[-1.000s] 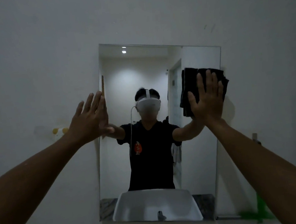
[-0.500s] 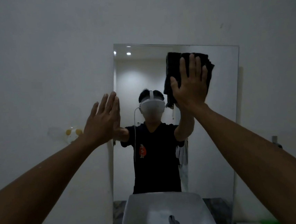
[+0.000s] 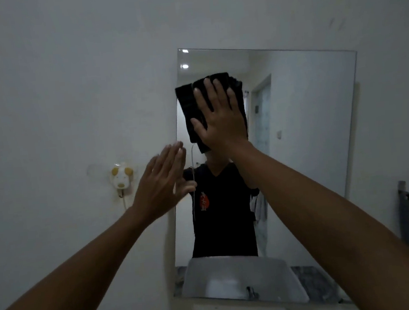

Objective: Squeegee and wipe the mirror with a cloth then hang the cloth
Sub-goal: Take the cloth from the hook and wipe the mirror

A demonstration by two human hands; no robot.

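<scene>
**Mirror cleaning station: items and positions**

Mirror [image 3: 310, 144]: rectangular, frameless, fixed to a pale wall [image 3: 54, 81]. It stands tilted in the head view, its top edge sloping down to the right. Its glass reflects a person in a dark shirt, a ceiling light, a doorway and the top of a white basin.

Cloth [image 3: 188, 106]: black, folded or bunched, lying flat against the glass in the upper left part of the mirror. Its left edge reaches the mirror's left border. Its lower end hangs a little below the palm that covers it.

Right hand [image 3: 220, 118]: open, fingers spread and pointing up, palm pressing the cloth onto the glass. No fingers curl round the fabric; it is held by flat pressure only. The bare forearm runs down to the lower right corner of the view.

Left hand [image 3: 163, 183]: open and carrying nothing, fingers straight and close together, angled up and to the right. It sits at the mirror's left edge, below the cloth. Whether it touches the glass or wall cannot be told.

Wall hook [image 3: 121, 179]: small, white and yellow, shaped like a dog's head, mounted on the wall left of the mirror, near the left hand. Nothing hangs on it.

Grey upright object [image 3: 406, 215]: against the wall right of the mirror; too dim to identify.
</scene>
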